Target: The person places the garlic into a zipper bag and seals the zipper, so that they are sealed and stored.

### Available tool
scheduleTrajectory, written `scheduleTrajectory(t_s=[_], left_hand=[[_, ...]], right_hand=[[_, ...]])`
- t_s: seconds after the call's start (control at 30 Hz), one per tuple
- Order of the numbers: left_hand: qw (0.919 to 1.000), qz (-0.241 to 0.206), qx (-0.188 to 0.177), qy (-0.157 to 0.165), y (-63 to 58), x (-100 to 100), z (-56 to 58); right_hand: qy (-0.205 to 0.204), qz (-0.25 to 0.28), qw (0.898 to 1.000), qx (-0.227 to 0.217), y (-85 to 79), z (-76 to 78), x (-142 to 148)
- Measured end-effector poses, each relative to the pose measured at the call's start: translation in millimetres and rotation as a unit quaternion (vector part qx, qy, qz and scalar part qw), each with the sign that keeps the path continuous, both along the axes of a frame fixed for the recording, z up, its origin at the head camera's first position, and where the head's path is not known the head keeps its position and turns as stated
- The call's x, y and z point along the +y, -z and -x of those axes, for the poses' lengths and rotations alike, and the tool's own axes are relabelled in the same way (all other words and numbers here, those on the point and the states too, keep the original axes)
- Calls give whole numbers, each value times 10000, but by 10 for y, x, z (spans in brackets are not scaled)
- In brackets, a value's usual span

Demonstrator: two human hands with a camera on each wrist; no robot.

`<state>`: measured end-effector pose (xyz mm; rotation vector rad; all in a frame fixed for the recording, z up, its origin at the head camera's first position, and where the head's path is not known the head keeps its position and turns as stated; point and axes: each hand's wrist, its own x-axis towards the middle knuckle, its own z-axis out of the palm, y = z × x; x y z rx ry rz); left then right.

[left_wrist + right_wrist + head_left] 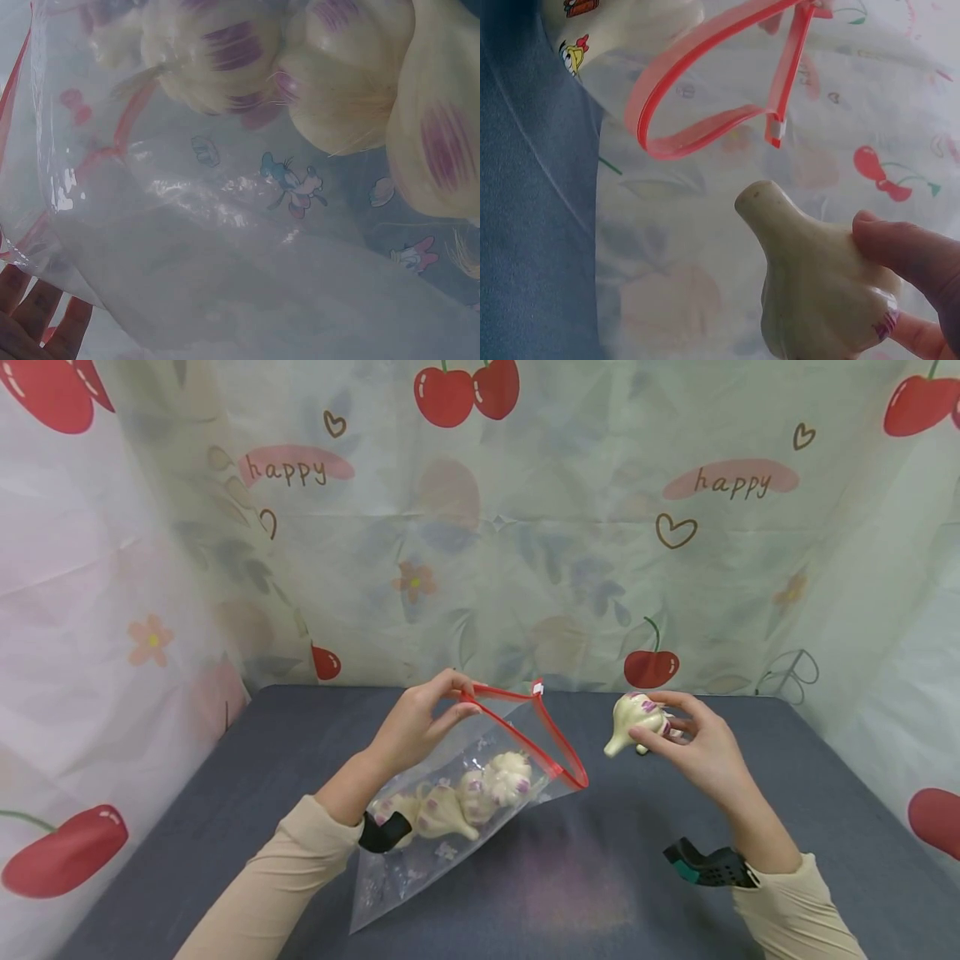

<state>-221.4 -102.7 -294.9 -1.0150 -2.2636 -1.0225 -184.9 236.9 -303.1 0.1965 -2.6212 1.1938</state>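
The left hand (420,727) pinches the bag (405,881) by its mouth, thumb on one side and fingers on the other. The bag is clear plastic with printed figures, tilted over the counter (600,877), and its red rim (576,768) gapes, with a white slider (537,688) at the far corner. Four bulbs (442,814) show inside, lying in a slanting row. The right hand (701,747) has its grip pinched, thumb and fingers, on a garlic bulb (628,717), which hangs outside the bag, just right of the rim and apart from it, stem pointing down and leftward.
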Motion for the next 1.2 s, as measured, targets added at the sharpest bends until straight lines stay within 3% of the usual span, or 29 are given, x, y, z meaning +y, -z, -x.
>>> scheduleTrajectory(t_s=[0.3,1.0,1.2], left_hand=[[10000,-53,-4,10,-4,10,-12],[10000,-39,-26,68,1,9,-5],[9999,-41,32,89,0,9,-6]], right_hand=[[-288,322,9987,253,14,9,-106],[-773,336,9964,68,-50,13,-371],[-1143,704,9910,-11,-40,23,-452]])
